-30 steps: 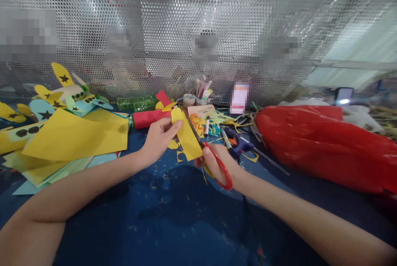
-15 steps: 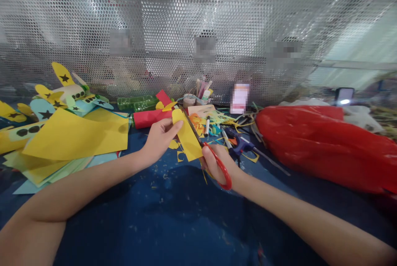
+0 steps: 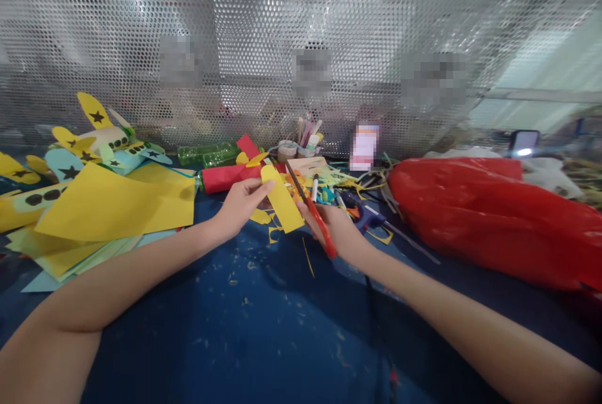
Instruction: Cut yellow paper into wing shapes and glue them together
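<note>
My left hand (image 3: 242, 203) pinches the rounded upper end of a yellow paper strip (image 3: 283, 204), held above the blue table. In my right hand (image 3: 332, 228) is a pair of scissors (image 3: 320, 223) with red handles; the dark blades point up and away, just right of the strip and apart from it. Under and behind the hands lie yellow paper scraps (image 3: 274, 233). A red paper-wrapped bottle (image 3: 226, 179) with yellow paper pieces on it lies beyond my left hand. Near my right hand rests a blue glue gun (image 3: 369, 218), beside a white marker (image 3: 315, 189).
Yellow paper sheets (image 3: 117, 206) lie over pale green and blue ones at left, with paper-decorated bottle planes (image 3: 106, 140) behind. A red plastic bag (image 3: 475, 222) fills the right side. At the back stand a lit phone (image 3: 365, 148), cups with sticks (image 3: 288, 150) and a perforated metal screen (image 3: 263, 27).
The scissors have moved off the strip's right edge, up and slightly away, with their handles turned. A thin yellow sliver now lies on the table below. My left hand has barely moved.
</note>
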A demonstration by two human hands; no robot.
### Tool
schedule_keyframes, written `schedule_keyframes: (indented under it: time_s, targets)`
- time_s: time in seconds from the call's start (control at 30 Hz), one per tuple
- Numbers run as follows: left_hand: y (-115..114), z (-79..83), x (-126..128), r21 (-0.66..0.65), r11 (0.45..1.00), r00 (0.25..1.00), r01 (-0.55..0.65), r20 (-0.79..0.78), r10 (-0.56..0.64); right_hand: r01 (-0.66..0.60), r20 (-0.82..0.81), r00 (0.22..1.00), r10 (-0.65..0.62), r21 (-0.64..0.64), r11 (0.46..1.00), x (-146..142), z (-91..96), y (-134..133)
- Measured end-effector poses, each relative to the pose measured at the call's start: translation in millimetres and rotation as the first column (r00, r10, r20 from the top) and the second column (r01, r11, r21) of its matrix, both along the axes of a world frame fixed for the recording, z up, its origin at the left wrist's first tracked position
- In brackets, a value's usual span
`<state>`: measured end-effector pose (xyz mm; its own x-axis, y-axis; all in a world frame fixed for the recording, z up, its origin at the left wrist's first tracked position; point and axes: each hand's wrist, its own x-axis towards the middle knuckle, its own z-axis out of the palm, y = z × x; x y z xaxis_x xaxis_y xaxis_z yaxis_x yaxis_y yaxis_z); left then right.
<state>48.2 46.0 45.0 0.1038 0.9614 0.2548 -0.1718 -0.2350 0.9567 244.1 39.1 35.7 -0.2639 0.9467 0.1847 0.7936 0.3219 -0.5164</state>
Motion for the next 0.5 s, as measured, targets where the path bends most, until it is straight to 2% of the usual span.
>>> schedule_keyframes:
  time_s: [0.07, 0.13, 0.23, 0.3, 0.37, 0.4, 0.43, 0.5]
  targets:
    - [1, -1.8, -3, -0.031, 0.999, 1.000, 0.013, -0.021, -0.013, 0.026, 0.215, 0.976, -0.039, 0.063, 0.998, 5, -3.8, 11]
    - [-1, -4.0, -7, -0.063, 0.998, 0.999, 0.029, -0.044, -0.031, 0.032, 0.387, 0.920, -0.058, 0.074, 0.997, 8, -8.1, 17]
    - [-8, -8.9, -14, -0.117, 0.990, 0.994, 0.075, -0.073, -0.084, 0.053, 0.533, 0.841, -0.094, 0.092, 0.994, 8, -10.5, 15]
    - [-16, -13.4, -19, -0.155, 0.982, 0.987, 0.106, -0.099, -0.123, 0.045, 0.584, 0.800, -0.137, 0.169, 0.985, 5, -8.8, 8]
    - [-23, -18.6, -24, -0.195, 0.973, 0.980, 0.123, -0.129, -0.150, -0.018, 0.589, 0.794, -0.152, 0.272, 0.962, 1, -6.6, -1]
    - [-26, -21.5, -26, -0.217, 0.968, 0.977, 0.126, -0.141, -0.159, -0.063, 0.559, 0.819, -0.129, 0.311, 0.948, -2, -6.2, -5]
    - [-29, -24.4, -28, -0.240, 0.963, 0.975, 0.126, -0.151, -0.165, -0.108, 0.500, 0.863, -0.077, 0.331, 0.937, -4, -6.8, -9]
    - [-33, -30.1, -30, -0.272, 0.955, 0.970, 0.118, -0.175, -0.169, -0.201, 0.305, 0.947, 0.105, 0.303, 0.932, -9, -11.1, -17]
